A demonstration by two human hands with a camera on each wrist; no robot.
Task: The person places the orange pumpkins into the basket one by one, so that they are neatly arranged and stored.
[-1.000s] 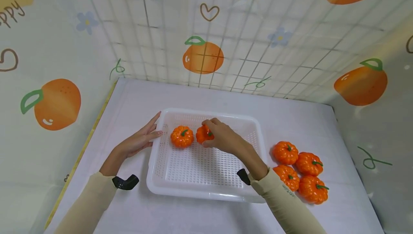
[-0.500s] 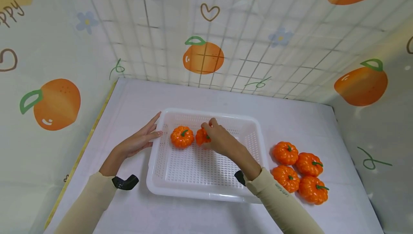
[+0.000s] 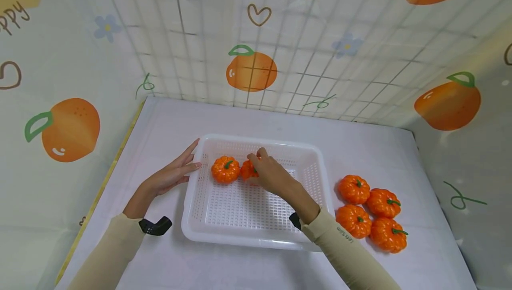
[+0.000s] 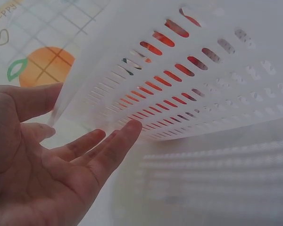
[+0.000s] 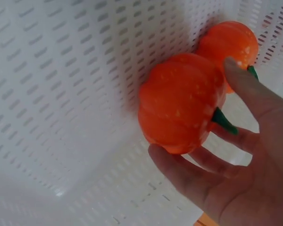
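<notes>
A white perforated plastic basket (image 3: 256, 242) rests on the table. Against its left side lies my left hand (image 3: 170, 175), fingers extended, thumb at the rim; the left wrist view shows these fingers (image 4: 115, 150) beside the slotted wall. Inside the basket, my right hand (image 3: 274, 174) holds an orange toy pumpkin (image 5: 179, 103) with a green stem, thumb on one side and fingers curved round the other. Another toy pumpkin (image 3: 226, 169) sits to its left, and the two appear to touch. In the head view, the right hand partly hides the held pumpkin.
Several more toy pumpkins (image 3: 383, 203) are clustered on the white table (image 3: 160, 263), right of the basket. Behind stands a wall covering (image 3: 208, 37) with printed fruit and grid lines. A yellow strip (image 3: 104, 183) runs along the table's left edge.
My right hand has shifted slightly left, and the pumpkin in it has come closer to the other one. The left hand and basket have stayed in place.
</notes>
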